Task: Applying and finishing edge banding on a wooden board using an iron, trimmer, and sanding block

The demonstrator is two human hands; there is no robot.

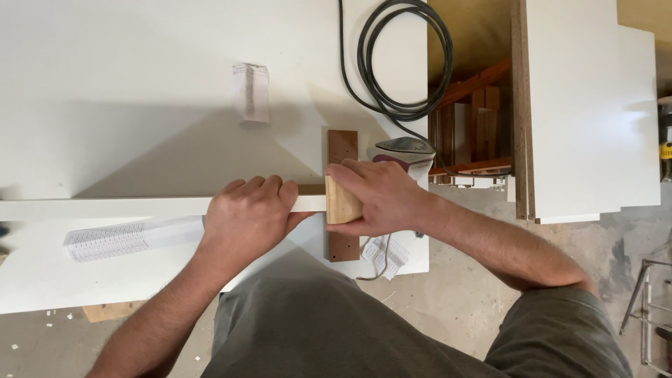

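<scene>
A long narrow white board point(105, 208) stands on edge across the white worktable point(126, 105). My left hand point(248, 213) grips over its top edge near its right end. My right hand point(378, 197) holds a light wooden block point(341, 203) pressed against the board's right end. Under that end lies a dark brown wooden strip point(342, 147), running front to back. A clothes iron point(402, 150) sits just behind my right hand.
A coiled black cable point(402, 63) lies at the table's back right. A small grey sanding pad point(250, 91) rests behind the board. Printed paper sheets point(112, 239) lie in front of it. White panels point(588, 105) and a wooden shelf point(469, 119) stand to the right.
</scene>
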